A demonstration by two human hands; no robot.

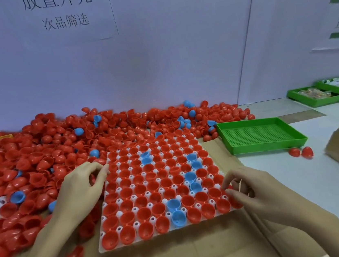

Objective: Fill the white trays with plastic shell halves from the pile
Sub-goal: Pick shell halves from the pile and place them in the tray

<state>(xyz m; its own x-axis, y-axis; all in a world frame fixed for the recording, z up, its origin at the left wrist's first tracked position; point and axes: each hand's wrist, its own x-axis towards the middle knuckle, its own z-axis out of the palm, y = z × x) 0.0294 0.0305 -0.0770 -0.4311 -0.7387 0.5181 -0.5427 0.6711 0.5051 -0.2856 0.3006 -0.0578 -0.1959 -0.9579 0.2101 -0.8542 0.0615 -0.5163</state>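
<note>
Big pile of red and blue shell halves remains along the wall, behind and left of the white tray. Tray looks full, approx every pocket w/ a shell, mostly red, few blue. Left hand at tray's left edge, right hand at right edge; fingers loosely curled, can't tell if gripping the rim.

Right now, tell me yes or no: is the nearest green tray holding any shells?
No. The green tray shows only its bare mesh floor, while two red shells lie on the table just outside it.
</note>
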